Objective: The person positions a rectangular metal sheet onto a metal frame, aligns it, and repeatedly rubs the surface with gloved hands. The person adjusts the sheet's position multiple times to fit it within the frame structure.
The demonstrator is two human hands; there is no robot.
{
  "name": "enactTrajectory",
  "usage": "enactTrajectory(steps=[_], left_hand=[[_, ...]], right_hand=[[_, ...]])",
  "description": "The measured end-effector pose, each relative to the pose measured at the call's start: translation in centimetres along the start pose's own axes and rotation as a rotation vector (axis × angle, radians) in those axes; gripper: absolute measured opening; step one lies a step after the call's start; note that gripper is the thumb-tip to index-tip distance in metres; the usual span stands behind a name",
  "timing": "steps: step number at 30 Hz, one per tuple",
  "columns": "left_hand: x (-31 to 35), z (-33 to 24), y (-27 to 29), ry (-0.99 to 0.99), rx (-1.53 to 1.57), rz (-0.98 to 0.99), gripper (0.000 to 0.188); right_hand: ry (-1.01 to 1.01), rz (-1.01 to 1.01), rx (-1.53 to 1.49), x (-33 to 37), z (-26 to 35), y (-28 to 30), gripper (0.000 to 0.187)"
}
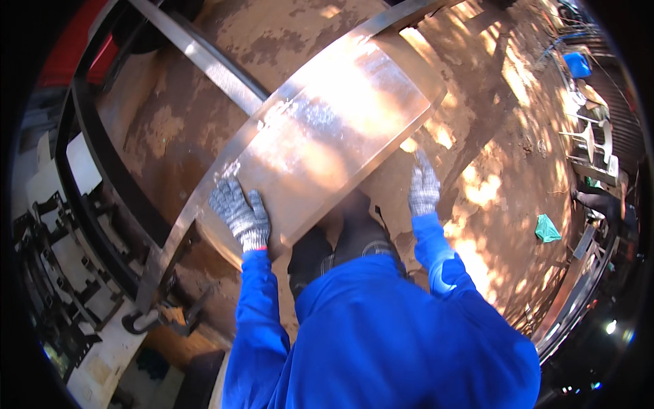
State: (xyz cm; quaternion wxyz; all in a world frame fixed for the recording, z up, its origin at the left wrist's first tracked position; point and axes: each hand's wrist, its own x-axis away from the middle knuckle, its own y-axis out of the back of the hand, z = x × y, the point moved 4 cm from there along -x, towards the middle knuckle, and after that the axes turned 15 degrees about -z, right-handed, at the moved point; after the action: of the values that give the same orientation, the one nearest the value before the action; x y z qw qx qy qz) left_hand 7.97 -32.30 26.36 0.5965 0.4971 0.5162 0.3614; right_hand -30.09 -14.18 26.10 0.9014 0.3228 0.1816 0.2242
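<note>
A large curved sheet-metal panel (300,153) lies in front of me, joined to or resting on a metal frame (204,65). Sunlight glares off its upper part. My left hand (242,213), in a grey knitted glove, rests flat near the panel's left end, fingers spread a little. Off the panel's near edge, to the right, my right hand (424,187) in a matching glove hangs over the ground with its fingers stretched out and nothing in them. Whether it touches the edge I cannot tell.
Dark metal rails and brackets (65,266) crowd the left side. On the dirt ground (484,198) at right lies a green cloth or bag (547,229). A blue container (577,65) and white plastic chairs (591,133) stand far right. A dark-clothed leg (599,202) shows at the right edge.
</note>
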Motion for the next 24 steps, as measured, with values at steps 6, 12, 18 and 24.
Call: enactTrajectory(steps=[6, 12, 18, 24], left_hand=[[0.8, -0.3, 0.7, -0.059, 0.283, -0.141, 0.061], [1.9, 0.8, 0.6, 0.034, 0.556, -0.211, 0.057], [1.9, 2.5, -0.5, 0.016, 0.517, -0.168, 0.065], [1.8, 2.2, -0.2, -0.090, 0.580, -0.204, 0.052]], right_hand=[[-0.235, 0.027, 0.173, 16.1, -13.6, 5.3, 0.036], [-0.542, 0.282, 0.547, 37.0, -20.5, 10.6, 0.033], [-0.675, 0.318, 0.365, 47.8, -18.4, 6.4, 0.034], [-0.635, 0.098, 0.156, 43.1, -12.6, 1.9, 0.033]])
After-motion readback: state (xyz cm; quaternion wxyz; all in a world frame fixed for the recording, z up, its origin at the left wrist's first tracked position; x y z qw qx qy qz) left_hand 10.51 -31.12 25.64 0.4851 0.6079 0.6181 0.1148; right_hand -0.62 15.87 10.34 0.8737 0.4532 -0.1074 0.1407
